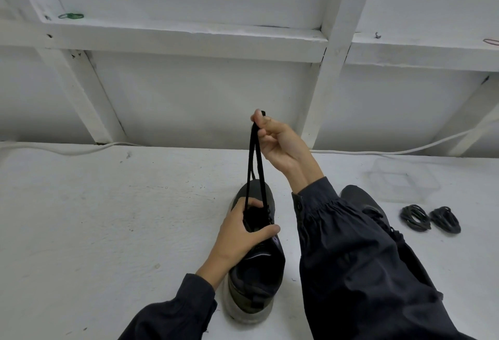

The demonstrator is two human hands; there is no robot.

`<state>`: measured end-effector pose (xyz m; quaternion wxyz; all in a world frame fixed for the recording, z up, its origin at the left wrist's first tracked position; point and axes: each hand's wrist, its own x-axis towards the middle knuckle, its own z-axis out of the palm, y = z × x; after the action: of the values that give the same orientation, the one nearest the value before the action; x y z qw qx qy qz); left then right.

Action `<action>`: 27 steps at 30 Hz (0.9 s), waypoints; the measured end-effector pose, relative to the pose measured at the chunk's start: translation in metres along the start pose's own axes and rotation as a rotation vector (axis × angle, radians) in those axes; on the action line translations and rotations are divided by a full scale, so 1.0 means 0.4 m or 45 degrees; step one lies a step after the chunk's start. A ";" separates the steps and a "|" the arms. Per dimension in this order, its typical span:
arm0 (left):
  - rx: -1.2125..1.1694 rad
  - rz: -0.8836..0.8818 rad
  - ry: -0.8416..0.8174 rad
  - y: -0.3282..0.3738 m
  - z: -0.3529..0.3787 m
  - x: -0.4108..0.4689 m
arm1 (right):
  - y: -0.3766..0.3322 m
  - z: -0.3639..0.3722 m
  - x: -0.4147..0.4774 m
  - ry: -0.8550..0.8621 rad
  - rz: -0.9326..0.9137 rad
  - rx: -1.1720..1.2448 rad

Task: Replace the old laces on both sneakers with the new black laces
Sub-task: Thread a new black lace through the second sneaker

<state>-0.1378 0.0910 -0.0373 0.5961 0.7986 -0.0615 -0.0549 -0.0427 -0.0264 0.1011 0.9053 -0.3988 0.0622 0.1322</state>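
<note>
Here the right hand (278, 139) has its grip pinched on both strands of the black lace (249, 164), taut above the sneaker (259, 272); the left hand (240, 231) clamps that sneaker's throat on the desk (108, 218)

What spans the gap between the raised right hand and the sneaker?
Two taut strands of black lace, pinched by the right hand and running down into the sneaker that the left hand grips, seen in the head view.
</note>
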 end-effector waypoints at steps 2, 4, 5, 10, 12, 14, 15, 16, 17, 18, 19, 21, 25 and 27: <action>-0.046 -0.007 0.038 -0.003 0.002 -0.006 | 0.003 -0.007 0.005 0.006 0.000 0.045; -0.073 0.024 0.086 -0.004 0.002 -0.016 | 0.006 -0.017 0.010 -0.004 -0.009 0.079; -0.086 0.067 0.100 -0.002 0.001 -0.020 | 0.007 -0.021 0.012 -0.010 -0.017 0.073; -0.238 0.270 0.015 0.053 -0.020 -0.013 | 0.017 -0.041 0.008 -0.027 -0.099 -0.193; -0.356 0.234 0.004 0.098 -0.033 0.000 | 0.019 -0.054 -0.003 -0.015 -0.122 -0.353; -0.440 0.177 0.077 0.133 -0.049 0.011 | 0.022 -0.080 -0.020 0.021 -0.161 -0.539; -0.460 0.157 0.130 0.141 -0.059 0.017 | 0.022 -0.095 -0.030 0.044 -0.186 -0.632; -0.463 0.137 0.178 0.141 -0.069 0.023 | 0.022 -0.111 -0.041 0.071 -0.207 -0.721; -0.452 0.120 0.208 0.135 -0.078 0.025 | 0.024 -0.128 -0.053 0.105 -0.223 -0.802; -0.429 0.103 0.227 0.125 -0.086 0.023 | 0.028 -0.145 -0.065 0.150 -0.234 -0.867; -0.415 0.088 0.232 0.116 -0.095 0.017 | 0.033 -0.161 -0.076 0.203 -0.240 -0.913; -0.384 0.086 0.235 0.087 -0.107 0.001 | 0.047 -0.195 -0.097 0.291 -0.231 -0.951; -0.357 0.017 0.412 0.024 -0.133 -0.028 | 0.085 -0.287 -0.130 0.490 -0.131 -1.052; -0.297 -0.083 0.531 -0.025 -0.154 -0.038 | 0.105 -0.333 -0.144 0.558 -0.016 -1.171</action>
<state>-0.1425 0.1547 -0.0292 0.6821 0.7199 0.0957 0.0853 -0.1110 -0.1087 -0.0057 0.6025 -0.7748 0.1837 0.0538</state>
